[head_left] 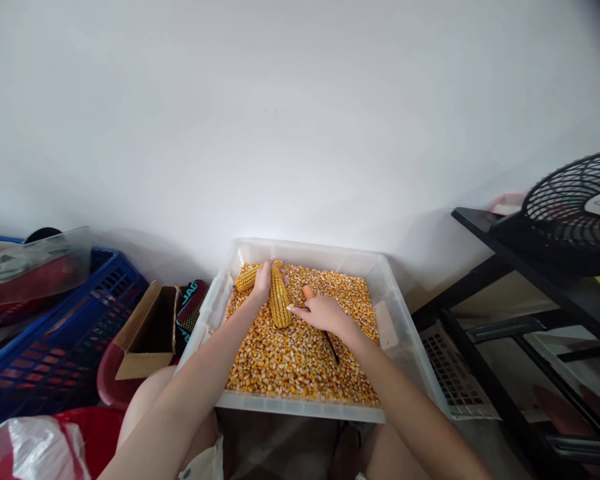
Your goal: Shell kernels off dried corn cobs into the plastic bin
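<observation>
An ear of corn (281, 303), full of yellow kernels, is held tilted above the loose corn kernels (290, 373). My left hand (263, 283) is wrapped round its upper part. A second ear of corn (247, 279) lies just left of that hand. My right hand (323, 313) is closed, with its fingertips against the right side of the held ear; a thin dark bit shows by them. Beneath this hand runs a tool with an orange handle (308, 291) and thin dark shaft, like a screwdriver; I cannot tell whether it is gripped or lies on the kernels.
The kernels fill a translucent plastic tub (405, 320) set against the white wall (300, 120). On the left are a cardboard box (147, 363), a pink basin (111, 377) and a blue crate (65, 360). At right, a black fan (575, 200) stands on a dark rack (540, 293).
</observation>
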